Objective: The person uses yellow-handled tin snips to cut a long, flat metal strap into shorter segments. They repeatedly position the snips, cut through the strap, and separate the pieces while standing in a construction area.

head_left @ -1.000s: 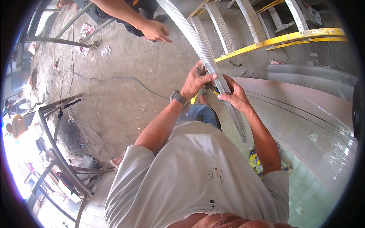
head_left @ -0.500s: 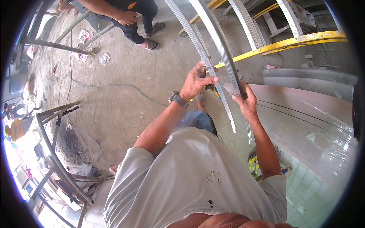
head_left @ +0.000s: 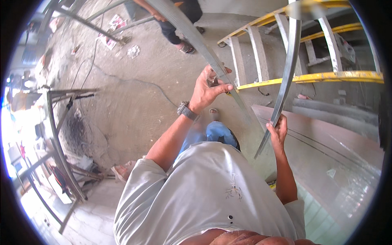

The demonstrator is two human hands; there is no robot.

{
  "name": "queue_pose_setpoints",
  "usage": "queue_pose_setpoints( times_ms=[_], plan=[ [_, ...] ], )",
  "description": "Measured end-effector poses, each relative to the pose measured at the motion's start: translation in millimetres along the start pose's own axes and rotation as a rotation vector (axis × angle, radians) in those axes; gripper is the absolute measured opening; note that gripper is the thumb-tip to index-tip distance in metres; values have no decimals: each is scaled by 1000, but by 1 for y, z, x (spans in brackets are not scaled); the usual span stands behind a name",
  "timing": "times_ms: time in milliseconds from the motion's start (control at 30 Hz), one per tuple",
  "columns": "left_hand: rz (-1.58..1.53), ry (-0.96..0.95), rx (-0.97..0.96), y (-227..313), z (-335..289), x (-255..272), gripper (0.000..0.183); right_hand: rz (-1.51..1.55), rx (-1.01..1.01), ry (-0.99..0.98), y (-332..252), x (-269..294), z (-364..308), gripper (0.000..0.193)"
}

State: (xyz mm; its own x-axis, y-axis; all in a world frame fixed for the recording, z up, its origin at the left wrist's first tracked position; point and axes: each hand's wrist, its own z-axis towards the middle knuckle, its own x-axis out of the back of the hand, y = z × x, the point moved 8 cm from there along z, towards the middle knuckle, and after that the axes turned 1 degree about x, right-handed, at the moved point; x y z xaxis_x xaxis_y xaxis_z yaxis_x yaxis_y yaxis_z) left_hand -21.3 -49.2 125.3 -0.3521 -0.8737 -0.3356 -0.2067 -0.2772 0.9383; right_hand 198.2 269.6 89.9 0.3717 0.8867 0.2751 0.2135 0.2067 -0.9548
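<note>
My left hand [head_left: 213, 86] is closed round a long, thin grey metal strip [head_left: 195, 40]. The strip slants from the top of the view down past my thumb, its lower end blurred. Something dark sits in the same palm, mostly hidden by the fingers. A second ribbed metal strip [head_left: 289, 67] is gripped in my right hand [head_left: 278, 131] close to its lower end. It rises across the ladder to the top edge. The two strips stand apart, wider at the top than at my hands.
A yellow and white ladder [head_left: 261, 61] lies at the upper right. Large flat boards [head_left: 322, 151], partly under plastic film, lie below it. Metal frames [head_left: 57, 134] stand at the left, and a cable [head_left: 139, 81] crosses the floor. A co-worker [head_left: 179, 24] stands at the far side.
My right hand has moved right and down with its strip, which has swung away from the left one. The left strip's upper part has tilted left. The view has shifted.
</note>
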Motion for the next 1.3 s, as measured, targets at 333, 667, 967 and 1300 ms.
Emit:
queue_pose_setpoints(
  times_ms=[333, 667, 967, 1300],
  plan=[
    [24, 809, -159, 2, -106, 152, 58, -78, -84, -340, 43, -20, 2, 57],
    [299, 1086, -282, 50, -192, 217, 64, -151, 241, -633, 1, -177, 71, 47],
    [327, 1187, -282, 18, -242, 272, 67, -179, 277, -417, -13, -255, 171, 51],
    [536, 922, -135, 36, -159, 291, 59, -249, 137, 31, -30, -268, 346, 58]
  ],
)
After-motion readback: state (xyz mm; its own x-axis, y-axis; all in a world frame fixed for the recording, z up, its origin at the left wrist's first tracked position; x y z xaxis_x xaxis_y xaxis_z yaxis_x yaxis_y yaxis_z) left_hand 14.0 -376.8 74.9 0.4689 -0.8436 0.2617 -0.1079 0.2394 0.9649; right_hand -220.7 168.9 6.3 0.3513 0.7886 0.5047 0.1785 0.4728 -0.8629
